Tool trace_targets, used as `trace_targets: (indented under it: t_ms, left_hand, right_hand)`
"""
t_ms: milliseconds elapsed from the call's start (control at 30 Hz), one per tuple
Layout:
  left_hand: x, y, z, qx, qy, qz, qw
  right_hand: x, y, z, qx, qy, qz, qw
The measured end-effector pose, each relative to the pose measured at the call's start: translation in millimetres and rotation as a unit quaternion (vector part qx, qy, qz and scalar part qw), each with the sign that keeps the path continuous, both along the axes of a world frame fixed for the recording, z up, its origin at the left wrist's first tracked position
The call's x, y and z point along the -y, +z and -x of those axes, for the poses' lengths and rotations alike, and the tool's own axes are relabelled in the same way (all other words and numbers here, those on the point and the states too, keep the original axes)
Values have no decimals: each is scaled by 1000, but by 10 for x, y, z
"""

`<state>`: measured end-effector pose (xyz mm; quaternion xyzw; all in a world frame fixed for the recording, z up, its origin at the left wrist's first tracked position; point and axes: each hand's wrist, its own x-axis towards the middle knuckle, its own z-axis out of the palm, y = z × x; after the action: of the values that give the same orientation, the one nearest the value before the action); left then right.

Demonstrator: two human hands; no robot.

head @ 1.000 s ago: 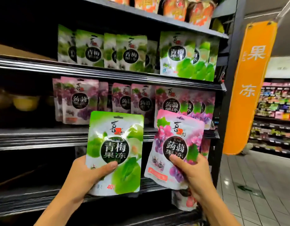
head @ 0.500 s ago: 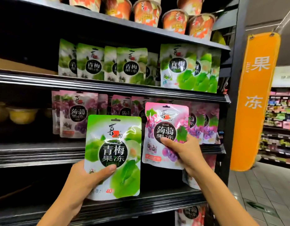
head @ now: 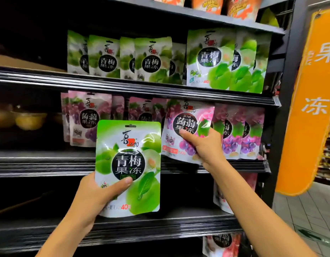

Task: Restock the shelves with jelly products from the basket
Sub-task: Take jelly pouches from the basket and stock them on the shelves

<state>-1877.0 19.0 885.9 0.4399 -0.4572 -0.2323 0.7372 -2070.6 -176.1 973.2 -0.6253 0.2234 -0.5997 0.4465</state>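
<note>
Restocking in a supermarket jelly aisle, viewed from head height. Gripping a green jelly pouch (head: pixel 129 164) in the left hand (head: pixel 97 193) at 7 o'clock from frame centre, with the thumb laid across the lower front and the other fingers hidden behind. Held upright, in front of the shelving and apart from it. Pinching a purple jelly pouch (head: pixel 186 127) in the right hand (head: pixel 203 145) just off centre at 4 o'clock, with the thumb on the printed face and the remaining fingers behind. Tilted slightly, with its top just beneath the rail above and its face overlapping the row of purple pouches (head: pixel 240 134) standing on the middle shelf (head: pixel 40 162). Unclear as to any contact between its bottom edge and that shelf. More purple packs (head: pixel 86 117) at 9 o'clock on the same shelf, partly covered by the green jelly pouch. Lined up at 12 o'clock on the upper shelf (head: pixel 123 84): matching green pouches (head: pixel 151 60), upright and overlapping. Higher at 1 o'clock, orange cups (head: pixel 206 4), cut off by the frame. Dim at the far 9 o'clock edge, yellow bowls (head: pixel 29 119). At 5 o'clock below the middle shelf, pink-and-white pouches (head: pixel 252 179), and lower again, reddish pouches (head: pixel 223 242), blurred. Hanging at 3 o'clock beside the shelf post, an orange sign (head: pixel 312 101) with white characters, above pale floor tiles (head: pixel 308 219).
</note>
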Motion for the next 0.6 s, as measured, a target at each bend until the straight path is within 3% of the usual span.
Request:
trace_targets:
  t_ms: [167,333,467,600]
  left_hand:
    - [-2,-11,73,-7,-4,10,1000]
    - [13,-68,119,-2,-3,6,1000]
    - [35,-122,139,-2,-1,-7,1000]
    - [35,-160,150,-13,-3,-3,1000]
  right_hand:
    - [8,-39,7,-62,-79,82,992]
    - [-73,-70,131,-115,-50,123,985]
    - [-126,-200,307,-187,-81,151,967]
    - [-101,-330,435,-203,-91,161,962]
